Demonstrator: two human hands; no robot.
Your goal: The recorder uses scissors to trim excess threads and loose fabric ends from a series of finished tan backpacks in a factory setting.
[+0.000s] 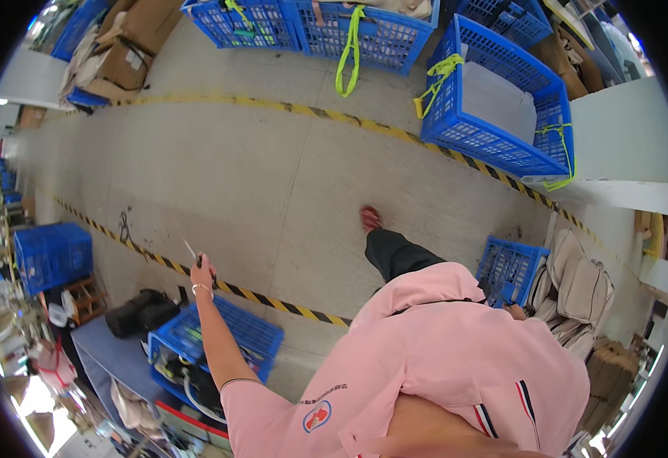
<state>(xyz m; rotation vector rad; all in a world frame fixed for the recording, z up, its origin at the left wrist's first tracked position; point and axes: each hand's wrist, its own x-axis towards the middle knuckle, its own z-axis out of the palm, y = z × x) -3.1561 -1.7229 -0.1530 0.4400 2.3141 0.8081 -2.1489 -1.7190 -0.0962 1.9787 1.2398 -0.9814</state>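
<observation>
My left hand (203,273), with a bracelet at the wrist, stretches out over the floor at the left. Its fingers are closed round the dark handle of a slim tool, whose pale pointed blade (189,248) sticks out ahead; its exact kind is too small to tell. Only a bit of my right hand (514,311) shows past the pink shirt, beside a small blue crate (508,269). Its fingers are hidden, and I cannot see whether it holds anything.
Yellow-and-black tape (265,300) edges the walkway on both sides. Blue crates with yellow-green straps (350,57) stand at the far side. Nearer left are a blue crate (265,332) of mixed items and a stacked blue crate (53,256). Beige bags (578,278) are piled at right.
</observation>
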